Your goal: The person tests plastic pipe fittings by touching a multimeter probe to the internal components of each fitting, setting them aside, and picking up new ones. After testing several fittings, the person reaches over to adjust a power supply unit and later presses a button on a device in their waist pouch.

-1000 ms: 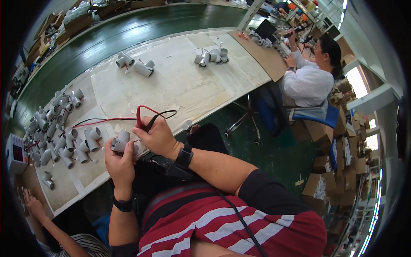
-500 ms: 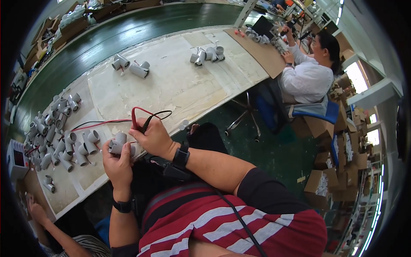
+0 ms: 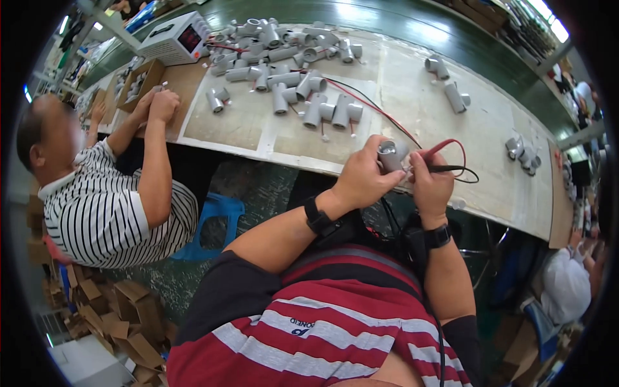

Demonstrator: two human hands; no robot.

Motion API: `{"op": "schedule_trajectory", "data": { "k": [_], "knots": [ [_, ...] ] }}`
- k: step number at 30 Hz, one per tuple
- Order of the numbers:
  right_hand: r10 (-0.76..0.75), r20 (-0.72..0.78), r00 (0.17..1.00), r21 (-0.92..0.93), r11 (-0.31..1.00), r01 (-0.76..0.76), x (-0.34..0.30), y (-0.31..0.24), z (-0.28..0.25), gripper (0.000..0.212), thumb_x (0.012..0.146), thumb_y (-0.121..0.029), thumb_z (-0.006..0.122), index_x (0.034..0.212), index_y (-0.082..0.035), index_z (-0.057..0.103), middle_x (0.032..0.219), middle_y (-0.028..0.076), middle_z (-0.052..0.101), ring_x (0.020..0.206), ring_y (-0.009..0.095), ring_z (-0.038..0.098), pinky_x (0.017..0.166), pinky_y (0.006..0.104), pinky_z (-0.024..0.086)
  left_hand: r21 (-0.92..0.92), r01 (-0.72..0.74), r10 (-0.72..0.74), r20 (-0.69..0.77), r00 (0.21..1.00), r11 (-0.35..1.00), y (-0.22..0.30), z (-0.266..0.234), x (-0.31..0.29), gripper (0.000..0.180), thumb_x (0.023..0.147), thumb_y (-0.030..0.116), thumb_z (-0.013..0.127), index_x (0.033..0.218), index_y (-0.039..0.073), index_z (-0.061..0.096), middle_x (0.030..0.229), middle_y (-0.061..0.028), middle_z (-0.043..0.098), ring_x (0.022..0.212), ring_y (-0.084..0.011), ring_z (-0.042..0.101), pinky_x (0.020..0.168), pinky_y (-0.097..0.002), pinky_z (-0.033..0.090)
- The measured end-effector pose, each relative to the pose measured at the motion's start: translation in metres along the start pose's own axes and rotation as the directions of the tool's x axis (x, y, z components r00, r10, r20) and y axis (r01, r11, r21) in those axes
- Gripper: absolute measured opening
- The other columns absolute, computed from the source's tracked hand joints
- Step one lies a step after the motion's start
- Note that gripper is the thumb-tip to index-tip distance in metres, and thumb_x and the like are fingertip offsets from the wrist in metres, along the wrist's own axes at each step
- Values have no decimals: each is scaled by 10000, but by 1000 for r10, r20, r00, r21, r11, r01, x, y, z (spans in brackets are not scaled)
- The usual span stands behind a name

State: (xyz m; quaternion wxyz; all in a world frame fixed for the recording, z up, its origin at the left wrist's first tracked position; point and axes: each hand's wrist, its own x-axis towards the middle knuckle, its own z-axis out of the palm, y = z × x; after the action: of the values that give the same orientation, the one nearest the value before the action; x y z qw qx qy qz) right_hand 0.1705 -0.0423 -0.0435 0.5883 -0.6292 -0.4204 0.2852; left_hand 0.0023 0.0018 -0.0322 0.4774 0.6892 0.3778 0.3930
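My left hand is closed around a grey T-shaped tube fitting, its round open end tilted up. Close beside it, my right hand pinches a red test probe and a black test probe. Their tips point toward the fitting, but the fingers hide whether they touch it. From the probes, a red and a black lead run back across the table toward a white boxy instrument with a dark display.
Many similar grey fittings with short wires are heaped at the table's far left. A few more lie to the right, with a small cluster beyond. A co-worker in a striped shirt sits at left; a blue stool stands nearby.
My view has swung left, showing the instrument and the striped-shirt co-worker more fully. The fitting stays in my left hand and the probes in my right; its open end now faces up.
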Motion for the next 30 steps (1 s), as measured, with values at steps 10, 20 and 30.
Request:
{"op": "schedule_trajectory", "data": {
  "k": [10,20,30],
  "knots": [
    [35,30,999,42,998,-36,0,-3,-1,121,967,-131,718,1000,-16,702,783,17,682,606,77,587,535,232,470,-55,9,-8,22,1000,998,-10,0,0,605,827,164,785,1302,30,435,956,-213,676,838,-364,709,739,-432,557],
    [124,-13,992,484,869,-103,2,1,-32,103,962,-117,709,984,-18,692,831,71,710,668,126,631,587,268,507,-41,182,-186,-275,943,983,18,-148,-7,633,873,48,606,1432,39,310,1017,-99,559,822,-160,589,722,-316,527],
    [104,117,988,462,875,-147,2,-1,-27,87,946,-59,704,984,18,689,831,74,712,663,121,631,589,254,518,881,166,-141,-114,983,443,-38,-289,36,535,917,151,688,1400,11,505,936,-189,684,759,-338,666,684,-425,544]
  ]
}}
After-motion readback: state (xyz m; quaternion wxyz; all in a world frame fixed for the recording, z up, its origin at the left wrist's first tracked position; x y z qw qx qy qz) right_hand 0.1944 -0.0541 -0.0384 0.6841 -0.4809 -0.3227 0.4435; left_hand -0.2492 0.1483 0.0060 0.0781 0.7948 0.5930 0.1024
